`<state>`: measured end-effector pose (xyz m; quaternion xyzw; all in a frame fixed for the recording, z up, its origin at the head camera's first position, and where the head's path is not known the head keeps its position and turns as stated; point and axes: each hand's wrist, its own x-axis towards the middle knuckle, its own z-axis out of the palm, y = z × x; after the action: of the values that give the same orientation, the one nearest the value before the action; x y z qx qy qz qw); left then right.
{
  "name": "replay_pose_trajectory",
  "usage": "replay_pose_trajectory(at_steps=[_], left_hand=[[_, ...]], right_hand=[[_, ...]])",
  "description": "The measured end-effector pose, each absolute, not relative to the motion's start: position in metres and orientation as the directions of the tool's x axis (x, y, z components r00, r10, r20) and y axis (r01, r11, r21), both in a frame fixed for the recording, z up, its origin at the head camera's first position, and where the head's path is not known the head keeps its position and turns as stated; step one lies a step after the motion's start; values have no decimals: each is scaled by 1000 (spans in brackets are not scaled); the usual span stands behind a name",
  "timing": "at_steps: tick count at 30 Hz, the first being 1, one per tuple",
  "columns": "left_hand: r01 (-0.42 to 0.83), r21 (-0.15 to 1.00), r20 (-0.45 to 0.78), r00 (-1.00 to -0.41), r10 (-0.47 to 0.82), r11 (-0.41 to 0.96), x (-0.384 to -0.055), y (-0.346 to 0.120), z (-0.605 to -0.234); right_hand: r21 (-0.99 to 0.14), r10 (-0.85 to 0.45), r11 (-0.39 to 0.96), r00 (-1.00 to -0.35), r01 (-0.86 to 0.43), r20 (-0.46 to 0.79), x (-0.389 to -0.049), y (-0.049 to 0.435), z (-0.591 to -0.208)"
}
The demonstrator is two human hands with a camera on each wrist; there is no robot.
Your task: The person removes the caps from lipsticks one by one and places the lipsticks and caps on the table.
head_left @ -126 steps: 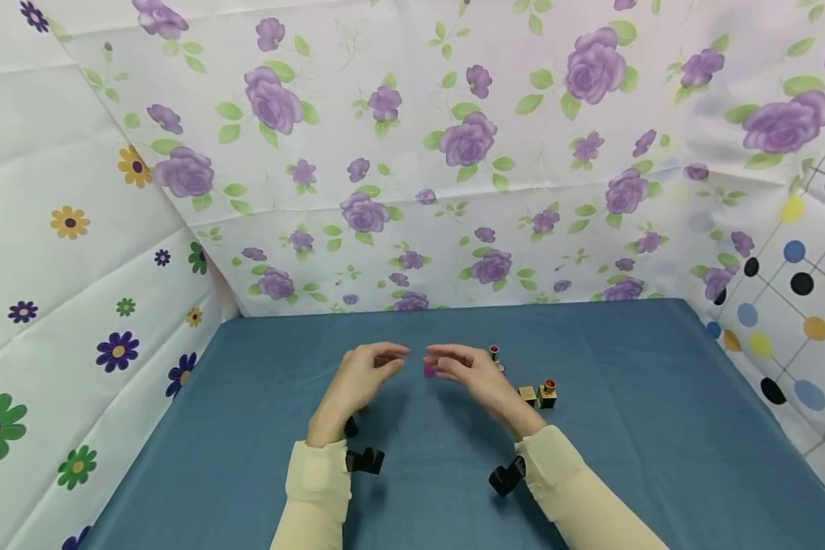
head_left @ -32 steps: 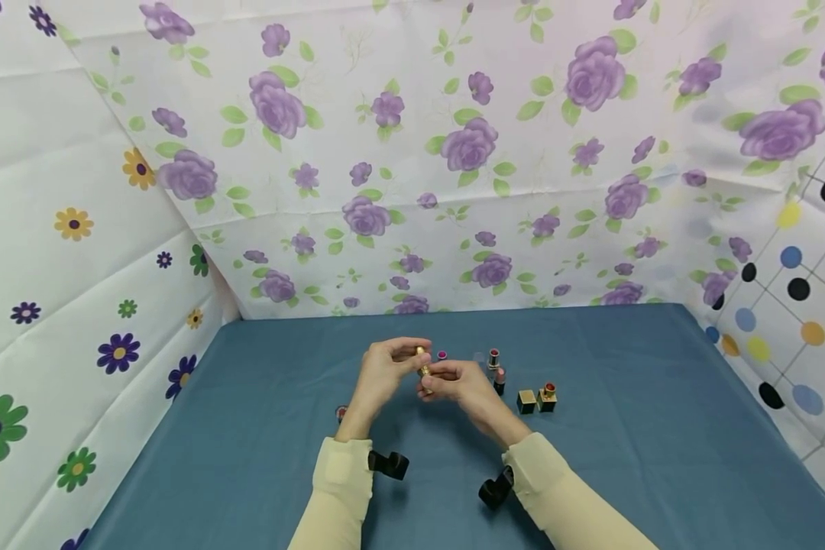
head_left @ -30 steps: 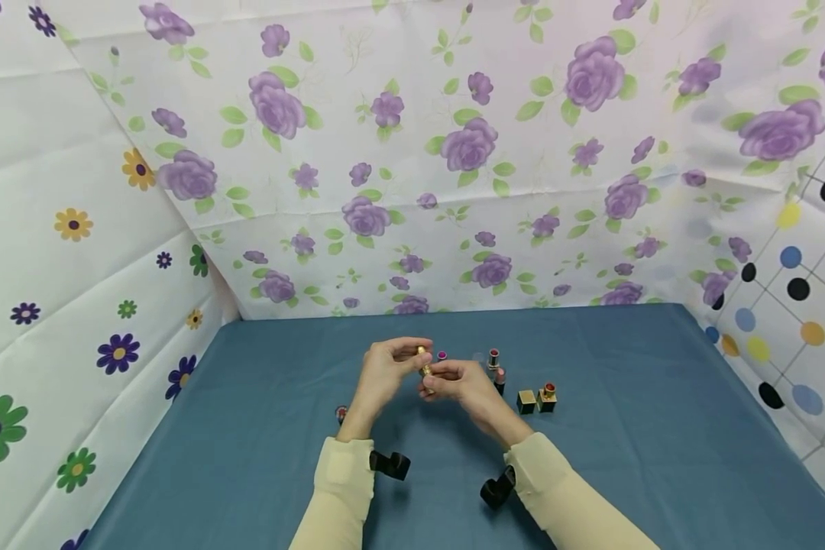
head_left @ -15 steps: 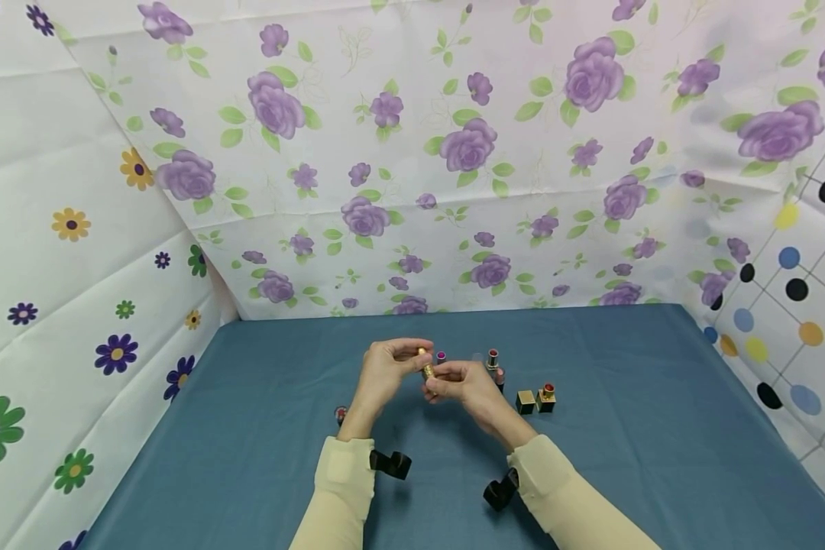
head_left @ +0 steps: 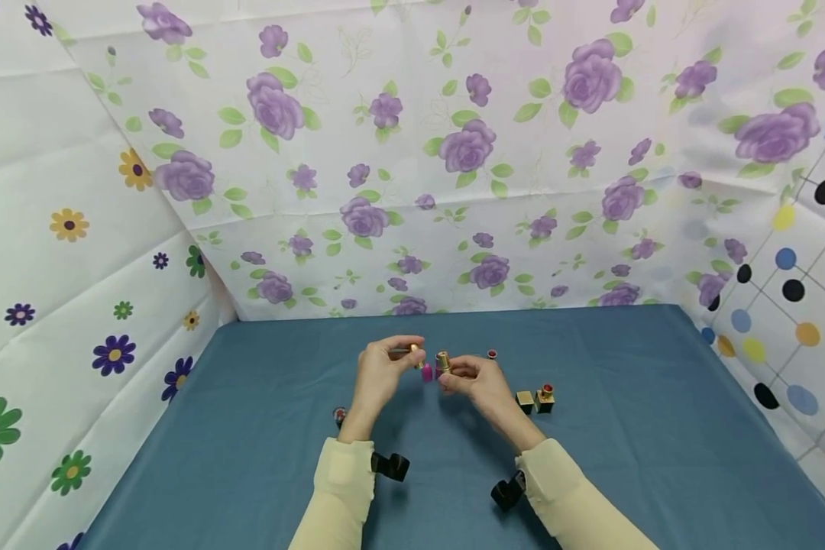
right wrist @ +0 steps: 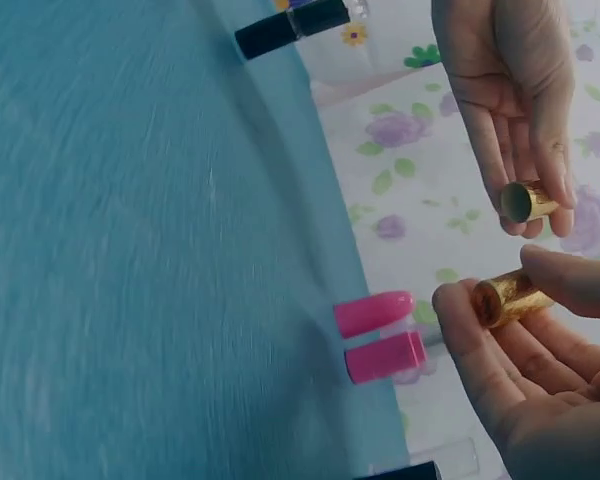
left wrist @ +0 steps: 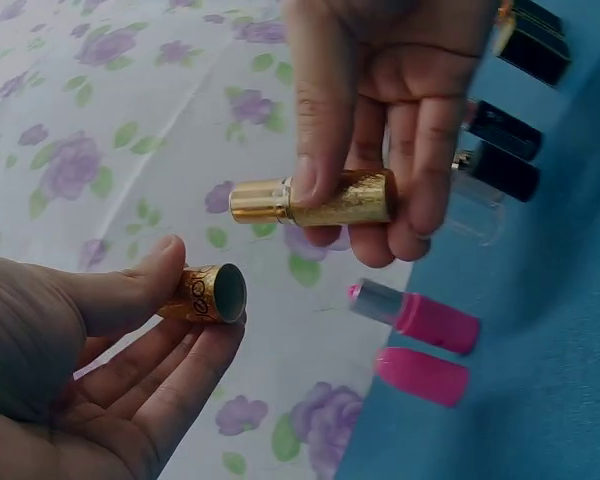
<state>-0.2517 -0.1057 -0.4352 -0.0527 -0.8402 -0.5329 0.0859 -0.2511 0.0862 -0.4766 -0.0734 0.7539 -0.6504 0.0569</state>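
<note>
My left hand [head_left: 380,374] pinches a short gold cap [left wrist: 217,294] between thumb and fingers, its hollow end facing the right hand. Held in my right hand [head_left: 480,384] is a gold lipstick tube [left wrist: 340,200], its shiny narrower neck bare and the thumb pressing on its side. A gap separates cap and tube, both raised above the blue table. Behind the hands, an uncapped pink lipstick [left wrist: 435,321] with a silver neck stands beside its pink cap [left wrist: 425,376].
Right of the right hand are a square gold-and-black cap [head_left: 525,402] and an uncapped square lipstick [head_left: 545,399]. A red-tipped lipstick [head_left: 492,354] shows behind that hand. Black tubes [left wrist: 505,170] and a clear cap [left wrist: 475,215] stand nearby. Another dark lipstick [head_left: 340,415] is beside the left wrist.
Both hands were empty-looking at first, then held the gold lipstick together. Now its cap is off in the left hand, and the right hand has moved right with the tube.
</note>
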Motion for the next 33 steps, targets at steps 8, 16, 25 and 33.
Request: replay_pose_trajectory(at_steps=[8,16,25,33], left_hand=[[200,817,213,-976,38,541,-248,-96,-458],[184,732,195,-979,57,656,-247,-88,-476],[181,705,194,-979,59,686,-252,-85,-483],[193,675,194,-978,80,712,-253,-85,-487]], right_hand=[[-896,-112,427,-991,-120,79,-252,81,-482],[-787,-165,592,-982,-175,94,-254,73,-484],[-715,-168,670,-979,-199,115,-263,66,-492],[-703,-187,680,-976,-209,110,-263,65,-496]])
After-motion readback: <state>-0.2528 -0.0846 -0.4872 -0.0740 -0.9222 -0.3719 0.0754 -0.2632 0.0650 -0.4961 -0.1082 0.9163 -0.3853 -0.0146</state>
